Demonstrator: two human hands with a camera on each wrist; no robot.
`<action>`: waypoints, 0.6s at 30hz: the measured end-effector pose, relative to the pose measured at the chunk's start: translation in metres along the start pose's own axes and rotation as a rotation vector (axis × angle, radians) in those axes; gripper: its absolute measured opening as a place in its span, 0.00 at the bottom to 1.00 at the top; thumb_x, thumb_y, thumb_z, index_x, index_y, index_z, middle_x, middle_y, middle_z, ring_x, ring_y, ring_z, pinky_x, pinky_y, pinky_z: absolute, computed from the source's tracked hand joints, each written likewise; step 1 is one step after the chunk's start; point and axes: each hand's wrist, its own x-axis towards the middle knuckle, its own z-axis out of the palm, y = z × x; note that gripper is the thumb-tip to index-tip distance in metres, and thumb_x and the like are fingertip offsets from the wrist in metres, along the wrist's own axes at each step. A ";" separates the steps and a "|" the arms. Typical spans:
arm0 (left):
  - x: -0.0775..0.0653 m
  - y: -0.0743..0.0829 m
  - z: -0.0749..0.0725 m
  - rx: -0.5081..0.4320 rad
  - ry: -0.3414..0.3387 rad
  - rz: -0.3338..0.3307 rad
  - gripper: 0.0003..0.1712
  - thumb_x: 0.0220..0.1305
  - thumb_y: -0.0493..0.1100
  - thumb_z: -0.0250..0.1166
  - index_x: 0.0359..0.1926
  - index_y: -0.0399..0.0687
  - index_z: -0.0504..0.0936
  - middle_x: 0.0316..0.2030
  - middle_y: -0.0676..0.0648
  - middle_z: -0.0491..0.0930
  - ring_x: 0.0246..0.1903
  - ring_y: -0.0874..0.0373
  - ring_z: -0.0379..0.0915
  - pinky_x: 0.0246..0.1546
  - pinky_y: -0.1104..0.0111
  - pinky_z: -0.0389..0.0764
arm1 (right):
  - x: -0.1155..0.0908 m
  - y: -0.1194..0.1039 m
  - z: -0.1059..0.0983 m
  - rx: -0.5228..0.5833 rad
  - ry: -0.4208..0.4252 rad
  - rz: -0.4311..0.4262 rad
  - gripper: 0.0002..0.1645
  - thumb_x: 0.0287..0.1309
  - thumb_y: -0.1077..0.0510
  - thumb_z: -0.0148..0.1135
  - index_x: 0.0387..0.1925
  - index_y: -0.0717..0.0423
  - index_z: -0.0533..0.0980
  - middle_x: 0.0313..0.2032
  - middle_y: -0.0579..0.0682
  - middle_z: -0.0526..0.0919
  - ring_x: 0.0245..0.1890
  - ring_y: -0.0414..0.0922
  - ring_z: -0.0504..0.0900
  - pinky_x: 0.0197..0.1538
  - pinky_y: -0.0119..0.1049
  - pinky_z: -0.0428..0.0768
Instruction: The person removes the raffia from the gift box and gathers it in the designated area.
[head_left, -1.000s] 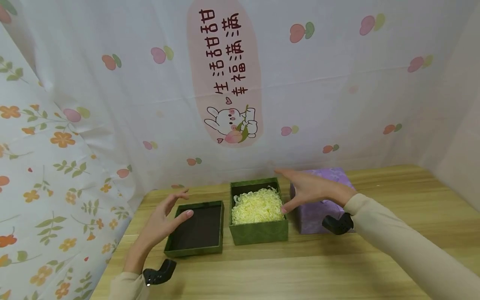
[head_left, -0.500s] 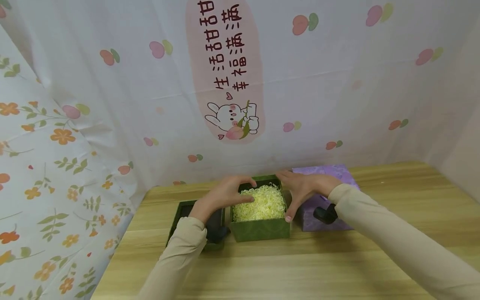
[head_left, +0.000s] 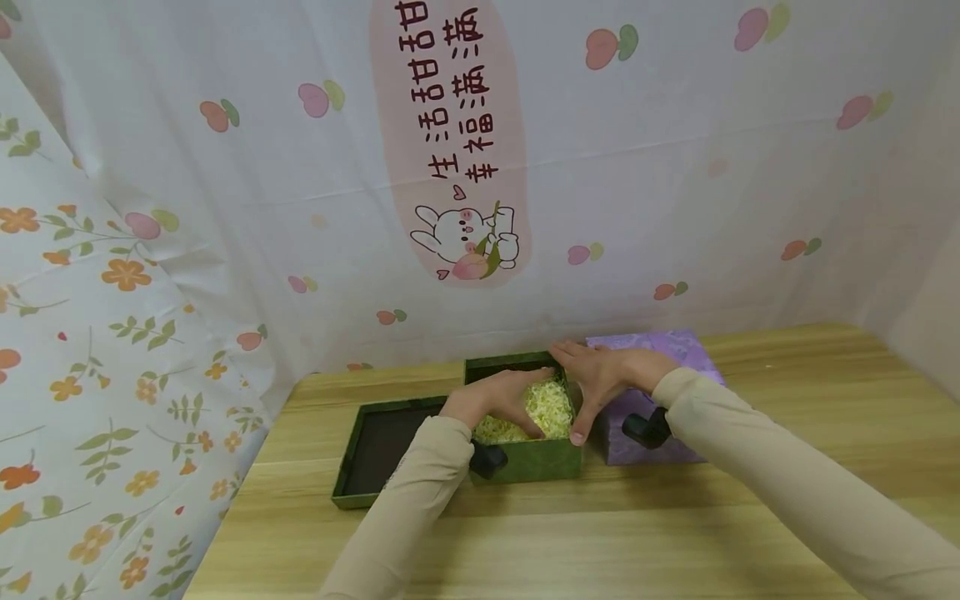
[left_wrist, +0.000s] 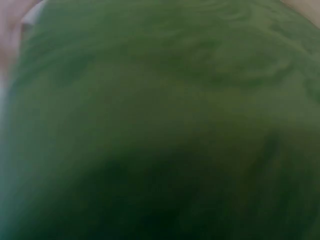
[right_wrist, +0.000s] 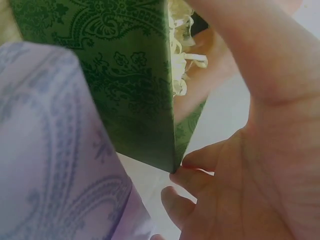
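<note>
- Head: your left hand (head_left: 504,400) is over the yellow shredded fill (head_left: 553,408) in the green box (head_left: 528,463). Thumb and forefinger spread wide, fill showing between; other fingers hidden.
- Key relation: fill is directly under and between your left fingers, so left is nearer. Right hand (head_left: 600,379) spans the box's right side, thumb at the near corner, fingertips at the back corner, spread, not curled.
- Box sits roughly square to you; foreshortened, can't call its long axis. Green tray (head_left: 386,437) just left, purple box (head_left: 630,452) just right by your right wrist.
- Left wrist: blurred green, likely the box wall. Can't read the left hand here.
- Right wrist: fingertips touch the green box's corner, palm apart from the wall. Purple box in the foreground.
</note>
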 end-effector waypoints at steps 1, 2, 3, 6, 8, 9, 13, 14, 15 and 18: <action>0.002 0.001 0.002 0.027 -0.012 -0.024 0.53 0.51 0.54 0.71 0.72 0.58 0.51 0.69 0.50 0.55 0.66 0.52 0.53 0.60 0.59 0.62 | 0.000 0.000 0.000 0.005 0.004 -0.004 0.79 0.32 0.32 0.74 0.70 0.67 0.37 0.69 0.67 0.38 0.69 0.61 0.39 0.63 0.63 0.43; 0.003 0.002 0.005 0.053 -0.022 -0.056 0.51 0.52 0.54 0.71 0.72 0.58 0.52 0.69 0.50 0.55 0.66 0.53 0.52 0.61 0.59 0.62 | 0.000 0.000 0.000 0.006 0.003 -0.005 0.79 0.32 0.32 0.74 0.70 0.67 0.37 0.70 0.67 0.38 0.69 0.61 0.39 0.64 0.63 0.44; 0.004 0.003 0.007 0.077 -0.036 -0.087 0.49 0.54 0.54 0.70 0.72 0.58 0.53 0.69 0.51 0.55 0.67 0.54 0.50 0.62 0.60 0.60 | 0.000 0.000 0.001 0.013 0.000 -0.007 0.80 0.32 0.32 0.74 0.70 0.67 0.36 0.70 0.67 0.38 0.69 0.61 0.39 0.64 0.63 0.44; 0.007 0.007 0.013 0.134 -0.084 -0.162 0.45 0.57 0.54 0.66 0.71 0.56 0.55 0.70 0.51 0.52 0.68 0.57 0.45 0.64 0.61 0.57 | 0.000 0.001 0.002 0.035 -0.005 -0.008 0.80 0.32 0.33 0.74 0.70 0.67 0.35 0.70 0.66 0.37 0.69 0.61 0.40 0.63 0.63 0.45; 0.009 0.010 0.015 0.162 -0.108 -0.187 0.43 0.59 0.53 0.65 0.71 0.55 0.56 0.70 0.50 0.50 0.69 0.57 0.43 0.64 0.62 0.56 | -0.001 0.001 0.003 0.051 -0.009 -0.006 0.80 0.32 0.34 0.75 0.70 0.67 0.34 0.70 0.66 0.36 0.69 0.61 0.40 0.63 0.63 0.45; 0.010 0.011 0.016 0.180 -0.116 -0.194 0.42 0.60 0.53 0.64 0.71 0.55 0.56 0.70 0.50 0.50 0.69 0.57 0.43 0.64 0.62 0.56 | -0.001 0.001 0.004 0.060 -0.007 -0.006 0.81 0.32 0.34 0.75 0.70 0.67 0.34 0.70 0.66 0.36 0.69 0.61 0.40 0.63 0.63 0.45; 0.012 0.015 0.021 0.231 -0.131 -0.243 0.38 0.61 0.52 0.63 0.70 0.56 0.59 0.70 0.49 0.50 0.68 0.55 0.47 0.61 0.62 0.62 | 0.001 0.000 0.006 0.081 0.007 -0.020 0.81 0.32 0.35 0.75 0.70 0.68 0.34 0.70 0.66 0.37 0.69 0.61 0.41 0.63 0.63 0.45; 0.013 0.016 0.022 0.246 -0.131 -0.259 0.37 0.62 0.52 0.62 0.70 0.56 0.59 0.70 0.49 0.49 0.67 0.55 0.48 0.60 0.62 0.63 | 0.001 0.000 0.007 0.083 0.008 -0.022 0.81 0.32 0.35 0.75 0.70 0.68 0.34 0.70 0.66 0.37 0.69 0.61 0.41 0.63 0.63 0.45; 0.013 0.017 0.024 0.237 -0.131 -0.272 0.36 0.63 0.50 0.62 0.69 0.56 0.60 0.70 0.49 0.49 0.65 0.53 0.53 0.57 0.62 0.66 | 0.001 0.000 0.007 0.084 0.012 -0.026 0.80 0.32 0.35 0.76 0.70 0.68 0.35 0.70 0.66 0.37 0.69 0.61 0.41 0.63 0.63 0.46; 0.014 0.021 0.026 0.184 -0.123 -0.327 0.30 0.68 0.44 0.56 0.69 0.56 0.60 0.71 0.50 0.45 0.60 0.52 0.61 0.48 0.64 0.70 | 0.000 0.001 0.007 0.078 0.019 -0.027 0.80 0.32 0.36 0.76 0.70 0.69 0.35 0.70 0.66 0.38 0.68 0.61 0.41 0.63 0.62 0.46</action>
